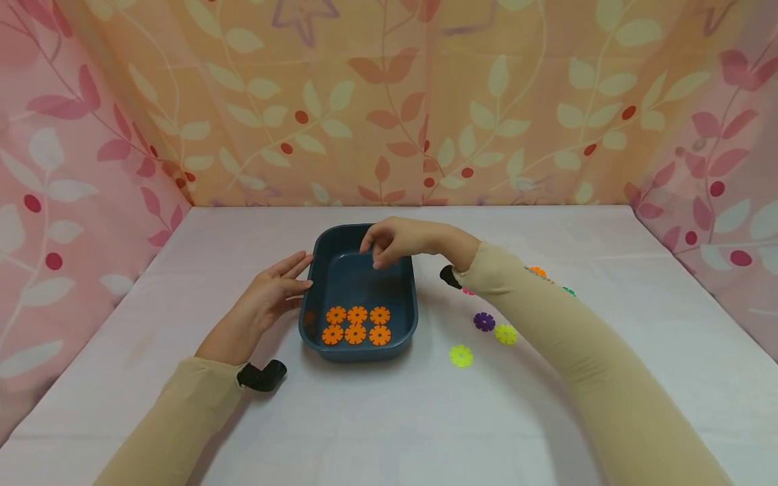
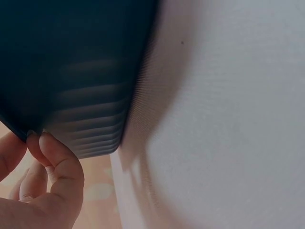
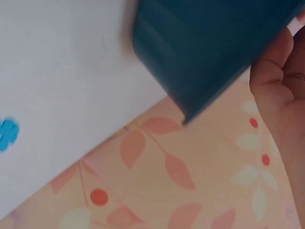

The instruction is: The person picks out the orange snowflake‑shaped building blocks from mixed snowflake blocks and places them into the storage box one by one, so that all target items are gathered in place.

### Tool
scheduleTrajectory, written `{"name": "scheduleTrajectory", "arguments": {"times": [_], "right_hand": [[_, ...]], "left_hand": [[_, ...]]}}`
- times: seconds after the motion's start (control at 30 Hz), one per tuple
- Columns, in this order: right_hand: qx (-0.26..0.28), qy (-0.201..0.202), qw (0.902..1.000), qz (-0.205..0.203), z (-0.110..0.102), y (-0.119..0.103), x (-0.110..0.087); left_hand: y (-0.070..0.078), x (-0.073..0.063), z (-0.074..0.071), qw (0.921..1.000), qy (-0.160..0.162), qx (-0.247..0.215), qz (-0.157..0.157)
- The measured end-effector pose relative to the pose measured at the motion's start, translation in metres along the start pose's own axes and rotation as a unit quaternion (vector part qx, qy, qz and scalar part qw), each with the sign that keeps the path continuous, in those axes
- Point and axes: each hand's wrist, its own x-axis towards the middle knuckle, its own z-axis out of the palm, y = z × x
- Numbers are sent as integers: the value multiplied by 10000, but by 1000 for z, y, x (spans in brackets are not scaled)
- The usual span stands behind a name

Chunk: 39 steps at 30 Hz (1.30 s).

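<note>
A dark blue rectangular tray [image 1: 365, 351] stands on the white table, with several orange flower-shaped notched discs [image 1: 356, 315] in two rows at its near end. My left hand [image 1: 267, 297] is at the tray's left side, fingers extended and fingertips touching the rim. The left wrist view shows those fingertips against the tray's outer wall [image 2: 90, 95]. Over the far right part of the tray hangs my right hand [image 1: 404, 239], its fingers bent loosely downward. No disc shows between its thumb and fingers; the tray wall [image 3: 200, 57] hides the fingertips in the right wrist view.
Loose discs lie right of the tray: yellow [image 1: 461, 356], yellow-green [image 1: 506, 334], purple [image 1: 484, 322], and pink, orange [image 1: 537, 271] and green ones partly behind the right sleeve. A blue disc [image 3: 7, 134] shows in the right wrist view. Patterned curtains [image 1: 389, 101] border the table.
</note>
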Motion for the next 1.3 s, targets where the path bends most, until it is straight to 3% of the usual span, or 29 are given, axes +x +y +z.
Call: {"name": "scheduleTrajectory", "arguments": {"times": [0.47, 0.9, 1.3], "right_hand": [[-47, 657, 9973, 325, -19, 2, -70], [-111, 761, 9963, 384, -27, 28, -121], [-530, 936, 9934, 411, -26, 58, -155]], "left_hand": [[0, 1, 0, 10000, 8, -24, -50], [0, -1, 0, 10000, 36, -23, -45], [0, -1, 0, 10000, 37, -36, -52]]}}
